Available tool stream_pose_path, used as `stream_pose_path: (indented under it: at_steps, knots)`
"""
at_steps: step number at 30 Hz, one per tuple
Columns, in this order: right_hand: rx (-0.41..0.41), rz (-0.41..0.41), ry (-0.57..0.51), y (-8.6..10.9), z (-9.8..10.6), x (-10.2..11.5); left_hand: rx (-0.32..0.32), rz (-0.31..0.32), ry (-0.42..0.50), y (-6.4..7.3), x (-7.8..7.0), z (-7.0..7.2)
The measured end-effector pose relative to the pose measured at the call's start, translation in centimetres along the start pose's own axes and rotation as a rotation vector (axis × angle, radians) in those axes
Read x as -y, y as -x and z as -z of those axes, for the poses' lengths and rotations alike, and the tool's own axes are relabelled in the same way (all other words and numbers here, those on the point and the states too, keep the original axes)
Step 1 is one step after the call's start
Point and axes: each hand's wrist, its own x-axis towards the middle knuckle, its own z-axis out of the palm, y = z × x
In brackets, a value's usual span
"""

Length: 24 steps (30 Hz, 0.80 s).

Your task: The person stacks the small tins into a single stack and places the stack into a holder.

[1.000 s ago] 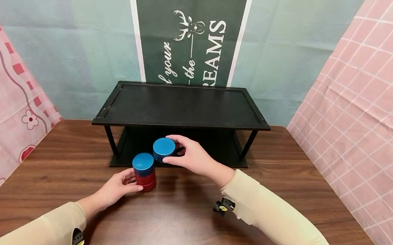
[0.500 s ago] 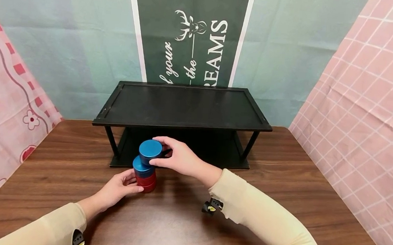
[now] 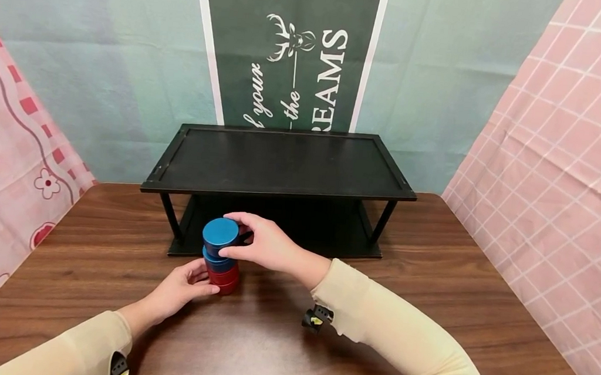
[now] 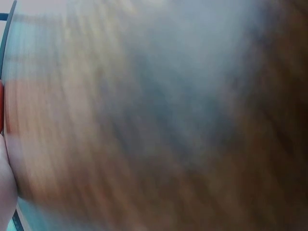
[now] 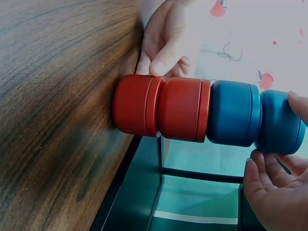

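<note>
A column of small round canisters stands upright on the table. At its base is a red canister (image 5: 132, 103), with a second red canister (image 5: 183, 108) on it, then a blue canister (image 5: 232, 113). My right hand (image 3: 269, 244) pinches another blue canister (image 3: 220, 233) between thumb and fingers, right at the lid of the lower blue one and slightly out of line with it. Low on the column, my left hand (image 3: 178, 290) holds the bottom red canister between thumb and fingers. The left wrist view is mostly blur, with a sliver of a finger (image 4: 6, 187) at the left edge.
A black two-level shelf (image 3: 281, 162) stands just behind the column, its lower board close to the canisters. Brown wooden table (image 3: 419, 291) surrounds it. A pink checked cloth (image 3: 574, 144) hangs on the right, a patterned pink cloth (image 3: 17, 147) on the left.
My right hand has carried the blue canister leftward from beside the column to over it, then lowered it onto the top. The left hand stays in place on the red canister.
</note>
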Motion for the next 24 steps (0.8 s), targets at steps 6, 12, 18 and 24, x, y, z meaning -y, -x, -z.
stream_pose_path:
  at_steps: [6,12,18,24]
  knots:
    - [0.013,0.026,0.024,-0.1,-0.2,0.2,-0.006,0.023,-0.008,0.0,-0.2,0.0]
    - [0.022,0.011,0.026,-0.1,-0.2,0.2,-0.012,0.026,-0.008,-0.2,-0.3,0.0]
    - [0.058,-0.009,0.014,0.2,-0.2,-0.1,-0.016,0.036,-0.01,0.0,-0.1,0.1]
    - [0.126,-0.089,0.003,1.0,-1.0,-2.0,-0.01,-0.004,0.024,0.1,0.2,-0.2]
